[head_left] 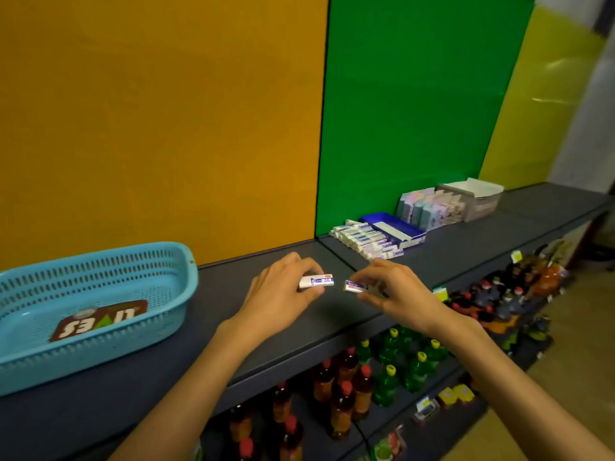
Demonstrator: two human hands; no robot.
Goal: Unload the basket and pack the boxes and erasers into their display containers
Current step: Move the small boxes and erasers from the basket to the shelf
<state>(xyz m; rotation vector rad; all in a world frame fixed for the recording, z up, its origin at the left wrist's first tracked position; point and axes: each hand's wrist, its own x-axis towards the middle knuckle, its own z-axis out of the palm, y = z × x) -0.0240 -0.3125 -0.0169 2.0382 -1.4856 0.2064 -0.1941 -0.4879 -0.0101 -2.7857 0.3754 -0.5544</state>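
Note:
My left hand (283, 291) pinches a white eraser with a blue label (316, 281) just above the dark shelf (213, 294). My right hand (396, 291) pinches a second white eraser (355, 287) a short way to the right of the first. The light blue basket (100, 261) stands at the left of the shelf, with only a brown label card (100, 319) inside. Further back on the right, several erasers lie in a row (367, 239) next to a blue display box (396, 227). Behind it stand pastel boxes (429, 207) and a grey display carton (479, 201).
Orange (159, 121) and green (422, 94) back panels rise behind the shelf. Below the shelf's front edge, a lower shelf holds brown bottles with red caps (339, 394), green bottles with yellow caps (406, 364) and dark bottles (492, 294) further right.

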